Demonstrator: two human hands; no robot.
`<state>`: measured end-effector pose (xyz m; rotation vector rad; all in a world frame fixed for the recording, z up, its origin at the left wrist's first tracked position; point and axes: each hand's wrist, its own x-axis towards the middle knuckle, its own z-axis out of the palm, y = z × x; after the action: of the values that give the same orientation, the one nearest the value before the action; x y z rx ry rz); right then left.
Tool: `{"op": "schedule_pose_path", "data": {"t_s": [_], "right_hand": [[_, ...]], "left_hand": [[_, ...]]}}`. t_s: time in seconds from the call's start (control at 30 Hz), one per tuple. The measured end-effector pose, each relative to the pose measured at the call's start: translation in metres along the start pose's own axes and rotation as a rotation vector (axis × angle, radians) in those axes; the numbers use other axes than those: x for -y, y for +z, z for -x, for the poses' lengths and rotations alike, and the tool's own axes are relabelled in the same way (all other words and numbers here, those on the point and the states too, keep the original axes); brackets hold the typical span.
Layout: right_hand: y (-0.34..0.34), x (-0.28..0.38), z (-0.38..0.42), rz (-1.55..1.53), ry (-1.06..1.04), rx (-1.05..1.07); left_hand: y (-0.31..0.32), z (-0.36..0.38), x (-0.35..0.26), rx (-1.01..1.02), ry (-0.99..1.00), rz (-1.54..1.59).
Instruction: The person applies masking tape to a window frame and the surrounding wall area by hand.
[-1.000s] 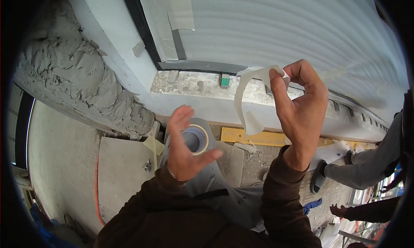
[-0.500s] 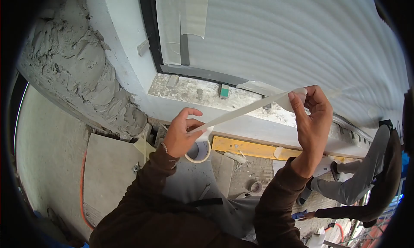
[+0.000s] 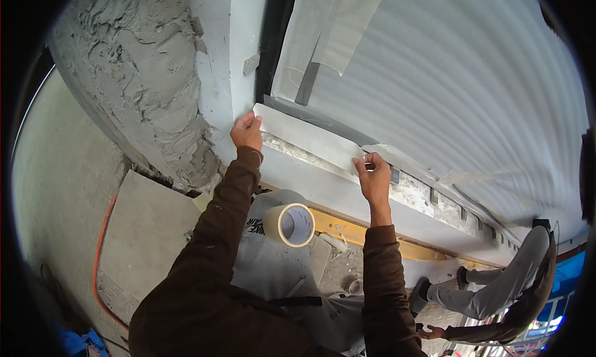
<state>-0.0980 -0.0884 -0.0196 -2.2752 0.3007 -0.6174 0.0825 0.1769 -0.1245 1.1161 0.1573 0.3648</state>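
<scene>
A strip of pale masking tape [image 3: 310, 137] is stretched between my two hands, along the bottom of the window frame and above the rough sill. My left hand [image 3: 247, 131] pinches its left end near the frame's corner. The right end is pinched by my right hand [image 3: 372, 171]. Below, a tape roll [image 3: 290, 225] rests on my grey-trousered leg. Translucent sheeting [image 3: 434, 78] covers the window, with grey tape [image 3: 323, 121] along its lower edge.
Rough wet mortar [image 3: 143, 78] covers the wall at left. A yellow level [image 3: 347, 228] lies below the sill. An orange hose [image 3: 99, 258] runs by a board [image 3: 146, 233] at lower left. Another person [image 3: 503, 282] is at lower right.
Both hands have moved to the window's lower edge, and the tape strip now lies flat along it instead of slanting in the air. The view has shifted, and the roll shows fully.
</scene>
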Motion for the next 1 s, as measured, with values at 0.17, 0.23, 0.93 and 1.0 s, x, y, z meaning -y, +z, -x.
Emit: {"op": "schedule_pose_path", "data": {"t_s": [0.17,0.23,0.93,1.0], "right_hand": [[0.033,-0.013,0.000,-0.012,0.020,-0.093],[0.037,-0.018,-0.005,-0.003,-0.056,-0.150],[0.060,-0.019,-0.049,0.222,-0.253,-0.238],[0.063,-0.025,-0.049,0.222,-0.251,-0.239]], "left_hand": [[0.045,-0.005,0.001,-0.357,0.160,-0.234],[0.054,-0.006,0.000,-0.396,0.193,-0.261],[0.082,-0.025,-0.014,-0.566,-0.049,0.177],[0.084,-0.028,-0.012,-0.565,-0.053,0.186]]}}
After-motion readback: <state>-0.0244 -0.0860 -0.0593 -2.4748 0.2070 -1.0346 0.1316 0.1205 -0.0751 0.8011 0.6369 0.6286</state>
